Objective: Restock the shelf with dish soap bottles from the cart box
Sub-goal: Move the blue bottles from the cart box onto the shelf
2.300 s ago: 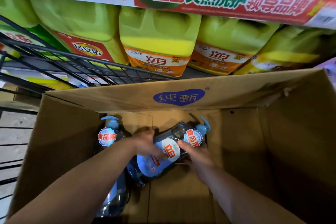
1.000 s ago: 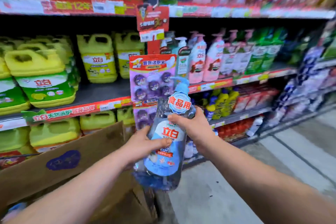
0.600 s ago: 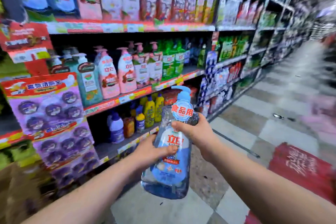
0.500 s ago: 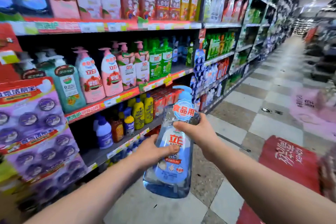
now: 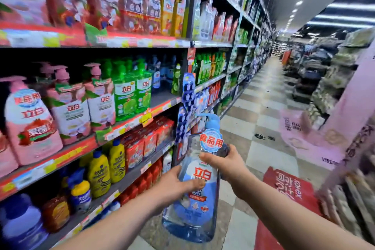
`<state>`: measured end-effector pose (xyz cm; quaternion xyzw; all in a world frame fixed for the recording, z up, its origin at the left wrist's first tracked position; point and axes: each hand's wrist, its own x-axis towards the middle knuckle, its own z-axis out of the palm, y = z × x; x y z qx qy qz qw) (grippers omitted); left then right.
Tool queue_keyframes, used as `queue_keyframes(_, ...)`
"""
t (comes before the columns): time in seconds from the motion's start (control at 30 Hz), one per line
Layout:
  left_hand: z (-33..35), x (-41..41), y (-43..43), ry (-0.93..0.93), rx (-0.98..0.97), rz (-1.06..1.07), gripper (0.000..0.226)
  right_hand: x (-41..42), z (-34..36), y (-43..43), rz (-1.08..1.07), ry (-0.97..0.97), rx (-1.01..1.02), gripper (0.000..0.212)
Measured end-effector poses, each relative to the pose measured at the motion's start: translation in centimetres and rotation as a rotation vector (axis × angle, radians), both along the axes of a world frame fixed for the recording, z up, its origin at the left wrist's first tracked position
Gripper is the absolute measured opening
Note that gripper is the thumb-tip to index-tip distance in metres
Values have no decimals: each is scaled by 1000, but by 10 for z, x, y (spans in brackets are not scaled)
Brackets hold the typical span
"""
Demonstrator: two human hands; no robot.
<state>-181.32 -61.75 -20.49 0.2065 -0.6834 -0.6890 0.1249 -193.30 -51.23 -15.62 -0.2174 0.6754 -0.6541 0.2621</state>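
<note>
Head view, aisle of a shop. The dish soap bottle (image 5: 192, 215) is held in mid-air in front of the person, over the floor, just off the lower shelf tiers and touching none of them. It is clear plastic, pear-shaped, wide at the base, with blue liquid and a glossy blue-and-white label w/ red characters. The pale blue pump (image 5: 211, 122) is on top, and a round scalloped tag (image 5: 211, 140) hangs at the neck. The bottle is roughly upright, top tipped slightly right.

Left hand (image 5: 174, 186): grips the belly from the left, thumb laid across the label, fingers wrapped behind.
Right hand (image 5: 225, 160): fingers curled round the shoulder just below the tag.

The shelf (image 5: 162, 105) is metal w/ red and yellow price strips. Its mid tier carries pink pump bottles (image 5: 30, 124) and green bottles (image 5: 129, 91); yellow bottles (image 5: 105, 168) w/ blue caps sit on the tier below. The floor (image 5: 263, 107) is checkered tile w/ a red mat (image 5: 290, 189) to the right.
</note>
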Motion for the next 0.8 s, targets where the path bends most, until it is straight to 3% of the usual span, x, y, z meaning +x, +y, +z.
queue_keyframes(0.17, -9, -58, -43, -59, 10, -12, 36, -58, -12, -39, -26, -27, 19, 41)
queue_keyframes(0.33, -23, -108, -76, -103, 39, 21, 33, -111, -24, -77, -5, -59, 71, 55)
queue_keyframes(0.47, -27, -155, -108, -112, 8, 78, 25, -168, -33, -119, 79, -55, 57, 38)
queue_keyframes(0.63, -21, -230, -144, -148, -57, 173, 29, -250, -32, -169, 189, -62, 60, 58)
queue_keyframes(0.8, -10, -305, -170, -167, -81, 270, 31, -336, -19, -211, 320, -15, 106, 64)
